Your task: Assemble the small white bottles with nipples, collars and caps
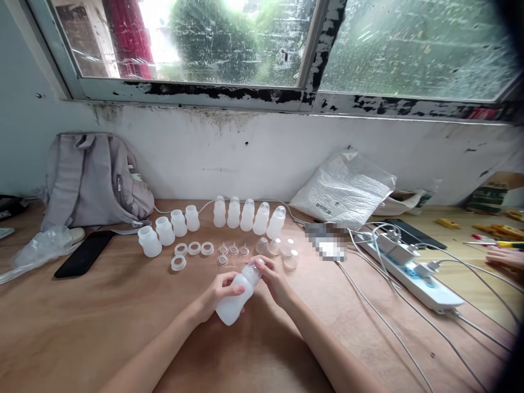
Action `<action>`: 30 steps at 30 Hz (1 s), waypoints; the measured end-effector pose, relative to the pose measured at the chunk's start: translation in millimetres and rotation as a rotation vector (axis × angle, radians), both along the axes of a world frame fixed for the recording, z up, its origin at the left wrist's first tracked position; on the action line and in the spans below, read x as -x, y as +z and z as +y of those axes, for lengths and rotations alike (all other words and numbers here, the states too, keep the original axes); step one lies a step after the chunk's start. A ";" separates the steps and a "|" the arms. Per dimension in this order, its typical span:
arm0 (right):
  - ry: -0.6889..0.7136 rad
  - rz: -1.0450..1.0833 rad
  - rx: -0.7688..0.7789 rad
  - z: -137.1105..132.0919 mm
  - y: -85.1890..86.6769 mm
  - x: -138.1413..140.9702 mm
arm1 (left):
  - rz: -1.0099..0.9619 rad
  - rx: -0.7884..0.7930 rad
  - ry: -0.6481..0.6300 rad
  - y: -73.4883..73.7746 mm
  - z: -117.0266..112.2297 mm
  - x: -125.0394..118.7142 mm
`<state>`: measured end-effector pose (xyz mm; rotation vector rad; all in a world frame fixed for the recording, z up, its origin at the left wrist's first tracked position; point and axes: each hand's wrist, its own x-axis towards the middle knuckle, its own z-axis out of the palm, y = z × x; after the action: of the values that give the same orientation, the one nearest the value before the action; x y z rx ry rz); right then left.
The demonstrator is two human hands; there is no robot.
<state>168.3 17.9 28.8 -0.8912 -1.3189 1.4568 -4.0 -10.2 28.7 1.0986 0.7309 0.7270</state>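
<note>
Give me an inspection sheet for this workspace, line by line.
Surface: brown table, with a paler tabletop at the right.
Job's things: four open bottles and five capped bottles standing; rings, nipples and clear caps lie in front.
Clutter: grey backpack, dark phone, plastic bag, silver packet; one blurred-out item.
Hands: left hand around the held bottle; right hand grips its clear top.
Cables: white cables around the power strip, some crossing the table's right side.
Surroundings: stained wall, window with peeling frame; another person's hand at the right edge.
</note>
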 end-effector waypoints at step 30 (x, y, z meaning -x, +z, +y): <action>-0.654 -0.418 -0.268 16.2 0.4 -27.7 | 0.063 0.010 0.078 3.0 -2.7 0.3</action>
<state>196.0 34.1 29.2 -1.3307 -1.3006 0.5924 -4.3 -12.9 31.7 1.0926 0.8334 0.7567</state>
